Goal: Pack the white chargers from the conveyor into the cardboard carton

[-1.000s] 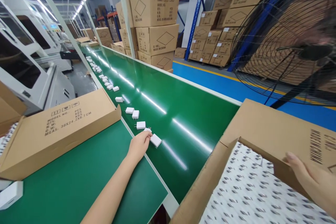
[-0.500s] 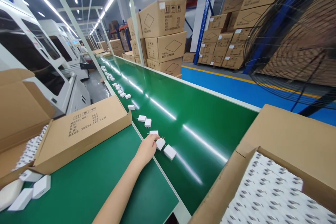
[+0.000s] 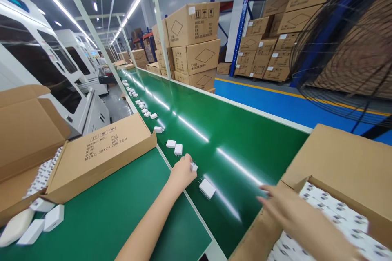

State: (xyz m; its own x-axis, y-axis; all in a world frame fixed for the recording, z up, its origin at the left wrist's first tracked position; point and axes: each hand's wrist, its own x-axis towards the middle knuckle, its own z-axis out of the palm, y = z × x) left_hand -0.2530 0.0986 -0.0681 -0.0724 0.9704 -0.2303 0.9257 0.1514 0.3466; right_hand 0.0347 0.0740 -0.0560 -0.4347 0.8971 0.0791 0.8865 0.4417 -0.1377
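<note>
- Half a second ago the right hand (image 3: pixel 283 204) was out of view; now it reaches in over the near wall of the open carton (image 3: pixel 339 151), fingers spread (blurred, seemingly holding nothing).
- The left hand (image 3: pixel 183 174) has its fingers closed on a white charger (image 3: pixel 194 166), mostly hidden, above the green belt (image 3: pixel 254 142).
- A loose charger (image 3: pixel 207 188) lies on the belt between both hands, nearer the left.
- The right forearm partly covers the packed rows (image 3: pixel 352 216); a flat box (image 3: pixel 104 147) sits on the tabletop (image 3: pixel 122 200).
</note>
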